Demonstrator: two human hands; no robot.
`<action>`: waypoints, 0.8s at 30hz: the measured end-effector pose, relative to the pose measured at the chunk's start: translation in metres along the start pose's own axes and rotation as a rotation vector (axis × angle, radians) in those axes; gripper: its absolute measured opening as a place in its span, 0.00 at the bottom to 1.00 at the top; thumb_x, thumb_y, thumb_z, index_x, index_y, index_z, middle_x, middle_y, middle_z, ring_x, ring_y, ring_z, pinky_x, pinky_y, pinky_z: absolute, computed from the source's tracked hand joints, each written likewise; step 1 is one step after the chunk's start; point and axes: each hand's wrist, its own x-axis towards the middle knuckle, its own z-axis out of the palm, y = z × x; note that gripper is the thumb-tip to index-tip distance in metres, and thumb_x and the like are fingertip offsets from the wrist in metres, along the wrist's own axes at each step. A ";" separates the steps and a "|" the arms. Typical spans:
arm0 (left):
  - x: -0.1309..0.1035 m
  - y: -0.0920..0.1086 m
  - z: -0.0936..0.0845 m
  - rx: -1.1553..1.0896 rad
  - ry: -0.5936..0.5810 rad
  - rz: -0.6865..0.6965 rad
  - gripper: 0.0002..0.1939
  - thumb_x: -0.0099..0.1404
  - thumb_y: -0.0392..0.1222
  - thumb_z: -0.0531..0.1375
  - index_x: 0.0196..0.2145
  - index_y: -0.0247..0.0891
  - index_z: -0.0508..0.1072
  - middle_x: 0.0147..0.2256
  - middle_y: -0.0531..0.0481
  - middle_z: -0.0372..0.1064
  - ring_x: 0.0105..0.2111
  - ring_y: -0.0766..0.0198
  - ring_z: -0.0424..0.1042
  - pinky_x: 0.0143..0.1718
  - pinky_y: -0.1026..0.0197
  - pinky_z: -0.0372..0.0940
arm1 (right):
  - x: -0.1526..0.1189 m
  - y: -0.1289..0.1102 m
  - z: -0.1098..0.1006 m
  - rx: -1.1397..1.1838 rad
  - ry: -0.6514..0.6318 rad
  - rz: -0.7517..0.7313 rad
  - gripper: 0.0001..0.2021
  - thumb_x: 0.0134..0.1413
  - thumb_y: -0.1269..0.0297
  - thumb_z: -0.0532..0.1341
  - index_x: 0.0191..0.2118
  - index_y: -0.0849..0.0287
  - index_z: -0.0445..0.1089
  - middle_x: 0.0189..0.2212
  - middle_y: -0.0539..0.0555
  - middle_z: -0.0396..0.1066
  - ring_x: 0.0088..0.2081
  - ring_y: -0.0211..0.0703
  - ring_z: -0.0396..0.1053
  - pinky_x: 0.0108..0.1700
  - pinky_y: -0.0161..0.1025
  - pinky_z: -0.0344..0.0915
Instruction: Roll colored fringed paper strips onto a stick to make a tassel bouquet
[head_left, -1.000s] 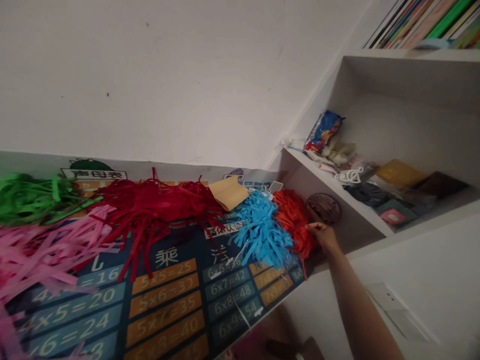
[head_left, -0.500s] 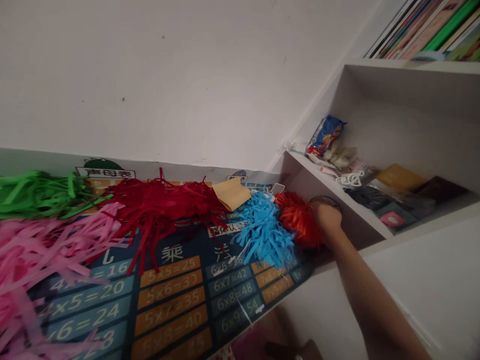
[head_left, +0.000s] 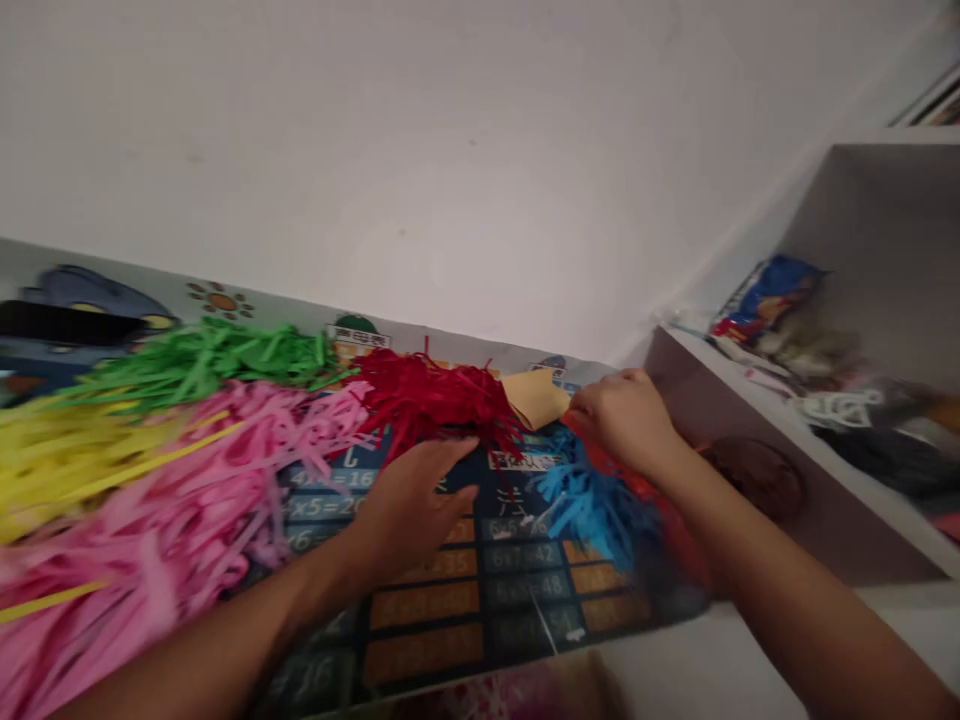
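Observation:
My right hand [head_left: 626,415] is closed on the orange-red pom-pom [head_left: 660,500], whose strands hang blurred below the fist. A blue pom-pom of strips [head_left: 596,505] lies just left of it, partly overlapped. Over the printed table mat [head_left: 427,605], my left hand [head_left: 409,505] is open, thumb and fingers apart, holding nothing. Just beyond its fingertips lies the dark red bundle of strips [head_left: 435,395]. A folded tan paper [head_left: 536,398] sits between the red and blue bundles.
Pink strips [head_left: 195,500], yellow strips [head_left: 82,450] and green strips [head_left: 217,355] cover the left side. At right, a white shelf unit [head_left: 787,490] borders the table and holds a blue snack packet [head_left: 776,290] and a white cord [head_left: 836,405]. The wall [head_left: 420,180] rises behind.
My right hand has moved left from beside the shelf, bringing the orange-red pom-pom over the blue one. My left hand has come into view. The camera has turned left.

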 end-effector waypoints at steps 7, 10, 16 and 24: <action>0.045 0.019 0.022 -0.113 -0.097 -0.017 0.33 0.55 0.33 0.59 0.60 0.35 0.62 0.57 0.39 0.66 0.55 0.50 0.66 0.61 0.45 0.56 | 0.008 -0.081 -0.016 0.056 0.106 -0.332 0.07 0.56 0.75 0.60 0.32 0.58 0.74 0.27 0.55 0.74 0.34 0.47 0.68 0.47 0.49 0.50; 0.041 0.010 0.029 -0.114 -0.114 -0.004 0.21 0.59 0.31 0.55 0.50 0.40 0.72 0.50 0.46 0.74 0.50 0.55 0.71 0.61 0.46 0.53 | 0.001 -0.078 -0.017 0.124 0.136 -0.350 0.09 0.56 0.76 0.59 0.31 0.56 0.74 0.27 0.53 0.74 0.35 0.46 0.66 0.51 0.50 0.49; 0.032 -0.013 0.020 -0.143 -0.183 -0.020 0.20 0.63 0.32 0.51 0.45 0.46 0.77 0.42 0.55 0.79 0.41 0.62 0.77 0.53 0.59 0.64 | -0.049 -0.124 -0.010 0.734 0.483 -0.024 0.11 0.61 0.66 0.54 0.47 0.47 0.69 0.43 0.55 0.73 0.43 0.53 0.67 0.46 0.50 0.59; -0.026 -0.043 -0.074 0.268 -0.088 -0.055 0.23 0.64 0.36 0.47 0.52 0.38 0.74 0.51 0.45 0.73 0.51 0.57 0.73 0.57 0.53 0.63 | -0.038 -0.287 0.038 1.861 0.168 0.325 0.34 0.48 0.47 0.62 0.60 0.50 0.57 0.60 0.57 0.59 0.60 0.63 0.56 0.59 0.59 0.57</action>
